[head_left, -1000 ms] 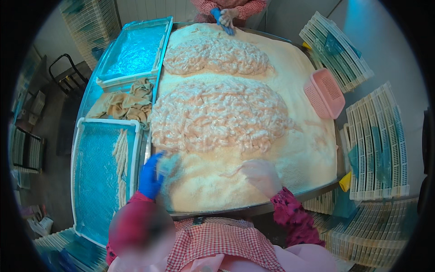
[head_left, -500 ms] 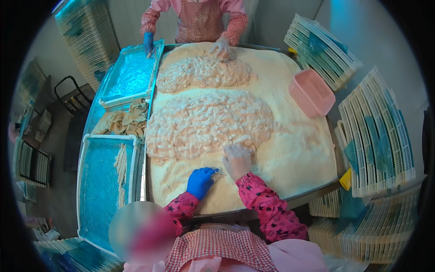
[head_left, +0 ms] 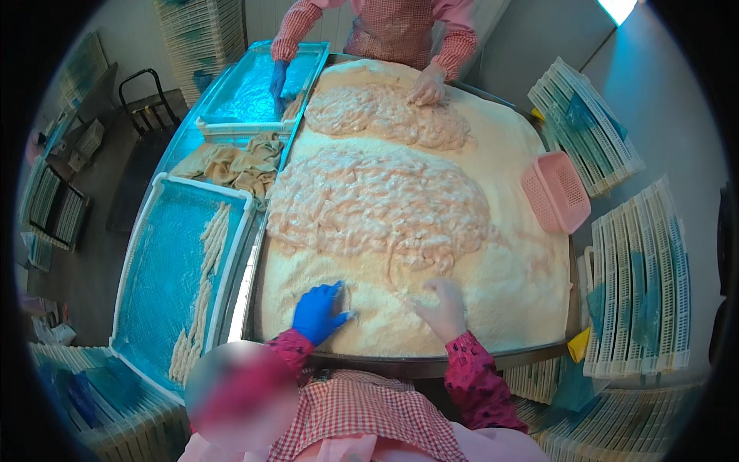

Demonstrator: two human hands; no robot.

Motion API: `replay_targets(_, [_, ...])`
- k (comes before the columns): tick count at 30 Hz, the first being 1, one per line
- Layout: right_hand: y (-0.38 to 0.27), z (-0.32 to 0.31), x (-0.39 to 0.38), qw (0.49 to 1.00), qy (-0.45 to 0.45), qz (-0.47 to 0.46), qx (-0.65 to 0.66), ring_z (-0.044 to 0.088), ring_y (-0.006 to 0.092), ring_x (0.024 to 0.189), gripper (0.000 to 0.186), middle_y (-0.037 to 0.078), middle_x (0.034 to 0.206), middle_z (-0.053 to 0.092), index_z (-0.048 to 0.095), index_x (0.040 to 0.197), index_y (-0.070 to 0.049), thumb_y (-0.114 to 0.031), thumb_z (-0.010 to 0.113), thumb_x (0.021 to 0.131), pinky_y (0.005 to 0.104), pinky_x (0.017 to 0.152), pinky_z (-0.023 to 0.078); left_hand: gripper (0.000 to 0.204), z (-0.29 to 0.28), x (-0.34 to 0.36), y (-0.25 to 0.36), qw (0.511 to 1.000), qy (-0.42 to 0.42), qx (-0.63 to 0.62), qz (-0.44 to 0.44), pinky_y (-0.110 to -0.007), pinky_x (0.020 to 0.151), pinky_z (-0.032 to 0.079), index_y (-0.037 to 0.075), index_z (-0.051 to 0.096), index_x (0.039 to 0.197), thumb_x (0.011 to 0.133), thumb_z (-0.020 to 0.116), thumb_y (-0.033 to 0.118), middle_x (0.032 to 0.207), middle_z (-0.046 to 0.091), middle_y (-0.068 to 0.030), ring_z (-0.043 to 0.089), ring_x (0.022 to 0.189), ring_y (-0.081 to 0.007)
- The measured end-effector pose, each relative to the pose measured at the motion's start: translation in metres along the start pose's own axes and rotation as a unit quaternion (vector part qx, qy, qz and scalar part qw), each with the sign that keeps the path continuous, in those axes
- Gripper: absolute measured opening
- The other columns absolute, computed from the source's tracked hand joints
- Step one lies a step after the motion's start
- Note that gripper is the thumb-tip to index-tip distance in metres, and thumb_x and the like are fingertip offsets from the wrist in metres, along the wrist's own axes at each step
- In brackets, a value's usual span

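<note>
My left hand [head_left: 318,314], in a blue glove, rests over the layer of pale crumbs or flour [head_left: 369,323] near the table's front edge. Its thumb and fingers are apart, with crumbs on the fingertips. To its right, my right hand [head_left: 445,309] wears a whitish see-through glove. Its thumb and fingers are spread a little, slightly blurred, and I see nothing held. Just beyond lies a large heap of wet, pale pink meat strips [head_left: 377,200]. One thin meat strip [head_left: 389,266] trails from the heap's near edge toward my hands.
At left, a white-rimmed tray with blue lining [head_left: 158,254] holds a row of coated strips [head_left: 202,300]. Beyond it lie a crumpled cloth [head_left: 239,165] and another blue-lined tray [head_left: 239,88]. A co-worker's gloved hand [head_left: 428,86] touches a second heap. A pink basket [head_left: 556,192] and stacked trays [head_left: 639,285] stand right.
The view has shifted and turned. My right hand has drawn back from the heap's near edge toward me, and a strip now trails out there. More of the left tray's coated row shows.
</note>
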State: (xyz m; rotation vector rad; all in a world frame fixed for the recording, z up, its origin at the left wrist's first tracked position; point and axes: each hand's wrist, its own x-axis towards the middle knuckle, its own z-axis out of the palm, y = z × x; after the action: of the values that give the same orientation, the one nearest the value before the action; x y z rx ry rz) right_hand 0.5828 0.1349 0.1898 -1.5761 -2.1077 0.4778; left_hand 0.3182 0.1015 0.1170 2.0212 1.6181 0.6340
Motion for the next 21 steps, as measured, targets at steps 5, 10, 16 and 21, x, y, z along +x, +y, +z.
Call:
replay_targets(5, [-0.036,0.062,0.006,0.993,0.082,-0.016,-0.087,0.053,0.0317,0.091,0.034,0.015,0.092,0.056,0.055,0.104,-0.005,-0.015,0.064,0.072,0.0395,0.081,0.041,0.041,0.042,0.024,0.010,0.988,0.096,-0.118,0.019,-0.038,0.066,0.045,0.009,0.054,0.115,0.080,0.059,0.030,0.093,0.059,-0.0155,0.056,0.078,-0.0307])
replay_targets(10, [-0.046,0.056,0.024,0.976,0.168,0.007,0.135,0.054,0.0308,0.098,0.032,0.016,0.104,0.057,0.057,0.106,-0.004,-0.002,0.054,0.074,0.0376,0.084,0.043,0.033,0.031,0.024,-0.022,0.588,-0.088,-0.785,-0.172,-0.025,0.065,0.046,0.003,0.054,0.110,0.092,0.043,0.030,0.088,0.059,-0.0057,0.054,0.072,-0.0159])
replay_targets(16, [-0.058,0.030,0.020,0.995,-0.053,-0.086,-0.010,0.048,0.0325,0.109,0.035,0.014,0.116,0.053,0.055,0.114,-0.008,-0.013,0.053,0.080,0.0431,0.094,0.035,0.040,-0.017,0.014,0.023,0.431,-0.023,-0.873,-0.228,-0.034,0.089,0.039,0.002,0.044,0.122,0.094,0.038,0.031,0.108,0.054,-0.0116,0.052,0.094,-0.0232])
replay_targets(21, [-0.130,0.089,0.010,0.948,-0.105,-0.226,0.199,0.032,0.0336,0.128,0.057,0.019,0.137,0.035,0.036,0.132,0.000,-0.033,0.049,0.087,0.0414,0.106,0.021,0.048,0.031,0.003,0.028,0.361,0.047,-0.902,-0.233,-0.035,0.088,0.039,0.004,0.045,0.119,0.092,0.038,0.043,0.106,0.051,-0.0125,0.048,0.096,-0.0211])
